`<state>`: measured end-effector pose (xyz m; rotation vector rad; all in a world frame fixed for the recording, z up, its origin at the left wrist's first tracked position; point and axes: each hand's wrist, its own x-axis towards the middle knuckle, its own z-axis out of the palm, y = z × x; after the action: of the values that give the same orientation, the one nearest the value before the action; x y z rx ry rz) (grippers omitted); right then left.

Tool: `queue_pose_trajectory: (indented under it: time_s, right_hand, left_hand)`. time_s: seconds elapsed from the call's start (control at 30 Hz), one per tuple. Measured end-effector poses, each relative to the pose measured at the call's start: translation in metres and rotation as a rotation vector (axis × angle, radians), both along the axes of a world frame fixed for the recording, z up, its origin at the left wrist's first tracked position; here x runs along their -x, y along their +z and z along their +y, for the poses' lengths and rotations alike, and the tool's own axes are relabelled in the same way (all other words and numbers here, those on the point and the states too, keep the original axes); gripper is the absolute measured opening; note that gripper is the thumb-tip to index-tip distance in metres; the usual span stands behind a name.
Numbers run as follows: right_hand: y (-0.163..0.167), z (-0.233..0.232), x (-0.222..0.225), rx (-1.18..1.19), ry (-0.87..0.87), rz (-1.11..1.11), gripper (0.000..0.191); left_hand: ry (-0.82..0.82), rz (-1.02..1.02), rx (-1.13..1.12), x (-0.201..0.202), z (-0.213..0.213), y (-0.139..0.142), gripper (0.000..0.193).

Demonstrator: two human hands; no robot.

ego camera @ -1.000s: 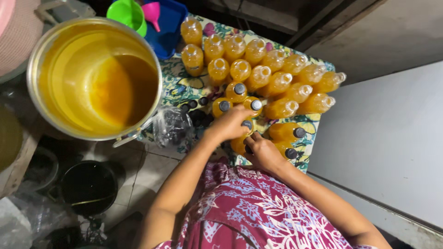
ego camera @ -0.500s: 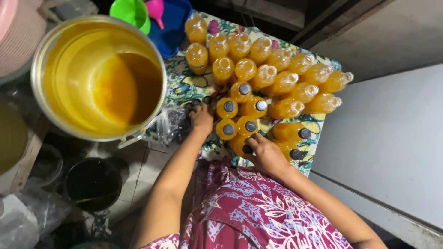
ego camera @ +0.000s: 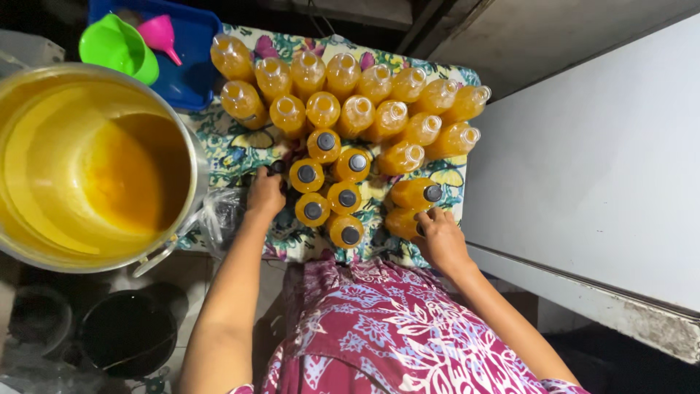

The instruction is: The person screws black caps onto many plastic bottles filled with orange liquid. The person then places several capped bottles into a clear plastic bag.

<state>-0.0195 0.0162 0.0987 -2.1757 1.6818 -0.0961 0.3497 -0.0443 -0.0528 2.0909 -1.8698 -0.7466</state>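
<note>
The person stands over a flowered cloth (ego camera: 240,149) crowded with small bottles of orange liquid. Taking the big metal pot (ego camera: 191,164) of yellow liquid as the landmark: the bottles lie to its right, the uncapped ones (ego camera: 343,84) in the far rows, the black-capped ones (ego camera: 327,186) in a tight cluster nearer the person.

The left hand (ego camera: 266,195) rests on the cloth just right of the pot's rim, fingers curled down over some small dark caps (ego camera: 278,167) lying loose there. Whether it has pinched one cannot be told; the fingertips are hidden. A crumpled clear bag (ego camera: 219,215) sits between that hand and the pot.

The right hand (ego camera: 440,237) is well right of the pot, at the near corner of the cloth, closed around a bottle (ego camera: 403,222) lying tipped on its side. Another capped bottle (ego camera: 415,193) lies just beyond it, also on its side.

Judgement on capping: each cap should seat square on the neck before twisting, with the bottle upright and steadied at its body, since a tilted full bottle may spill. Finished bottles are best kept apart from open ones; the crowded rows leave little room, and a careless elbow could topple several.

A green funnel (ego camera: 120,47) and a pink one (ego camera: 160,34) rest in a blue tray (ego camera: 193,44) beyond the pot.
</note>
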Motion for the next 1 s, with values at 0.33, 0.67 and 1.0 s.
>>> queue_pose_trajectory:
  time_s: [0.33,0.67,1.0]
  right_hand:
    - [-0.036,-0.023,0.0,0.002,0.093,-0.296,0.034]
    - [-0.066,-0.091,-0.032,0.181,0.19,-0.372,0.04]
    - [-0.029,-0.079,0.04,0.005,0.14,-0.041,0.055]
  left_hand:
    - [0.707,1.097,0.002,-0.025,0.04,0.032,0.018]
    - [0.762,2.213,-0.015,0.035,0.14,0.119,0.043]
    - [0.685,2.301,-0.15,0.068,0.122,0.118,0.041]
